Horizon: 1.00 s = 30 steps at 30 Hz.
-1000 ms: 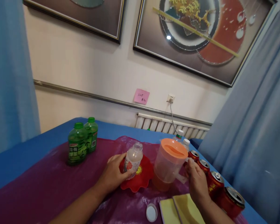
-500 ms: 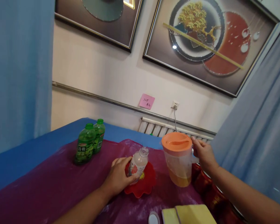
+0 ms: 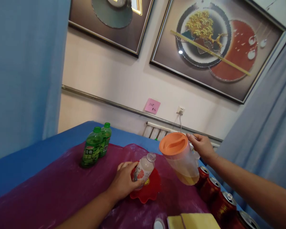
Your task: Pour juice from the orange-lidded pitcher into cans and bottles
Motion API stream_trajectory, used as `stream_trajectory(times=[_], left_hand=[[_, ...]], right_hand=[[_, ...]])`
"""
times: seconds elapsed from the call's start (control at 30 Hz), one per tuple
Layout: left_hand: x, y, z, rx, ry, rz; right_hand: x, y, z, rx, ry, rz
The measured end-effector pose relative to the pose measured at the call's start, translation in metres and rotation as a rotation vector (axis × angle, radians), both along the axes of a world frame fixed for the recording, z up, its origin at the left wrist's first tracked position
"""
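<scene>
A: What changed in the last second?

B: The pitcher [image 3: 181, 162]. A second ago it stood on the counter [image 3: 50, 190], just right of the red dish [image 3: 150, 192], with your right hand [image 3: 201, 147] at the handle. Half a second ago it was lifted but upright. Now it's in the air and tipped.

A: Which way is it tipped?

B: The long axis runs from the base at lower right to the orange lid [image 3: 173, 143] at upper left, so the top leans left toward the bottle [image 3: 144, 168]. The orange liquid sits low in the body, and none is at the lid yet as far as I can see. The lid edge is above and right of the bottle mouth, near but apart.

A: And the bottle?

B: It's uncapped, with its base on the red dish. It's tilted too, neck pointing up and right at the pitcher, long axis from lower left to upper right. It has barely moved over the three pictures.

A: How's my grip?

B: Your left hand [image 3: 125, 179] has its fingers wrapped tight around the bottle body. Your right fingers are clamped on the pitcher handle, which is mostly hidden behind the hand.

A: What else is close?

B: The red cans [image 3: 213, 189] sit under and right of the pitcher base. There's a white cap [image 3: 159, 224] at the near edge and green bottles [image 3: 92, 152] far left, well apart.
</scene>
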State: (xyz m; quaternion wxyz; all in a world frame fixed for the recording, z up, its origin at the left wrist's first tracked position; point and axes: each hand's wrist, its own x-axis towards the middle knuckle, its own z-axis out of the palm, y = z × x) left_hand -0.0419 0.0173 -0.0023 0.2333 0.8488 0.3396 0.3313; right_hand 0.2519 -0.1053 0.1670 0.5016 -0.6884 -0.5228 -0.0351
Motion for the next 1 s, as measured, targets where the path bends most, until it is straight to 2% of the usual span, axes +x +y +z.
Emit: stream_trajectory(times=[0.47, 0.77, 1.0], left_hand=[[-0.001, -0.004, 0.0, -0.022, -0.022, -0.035], [-0.003, -0.01, 0.008, -0.047, -0.007, -0.029], [-0.002, -0.01, 0.007, -0.039, -0.016, -0.027]], right_hand=[[-0.011, 0.006, 0.012, -0.035, -0.178, 0.057], [-0.01, 0.008, 0.017, -0.083, -0.235, 0.032], [-0.009, 0.011, 0.021, -0.088, -0.273, 0.015]])
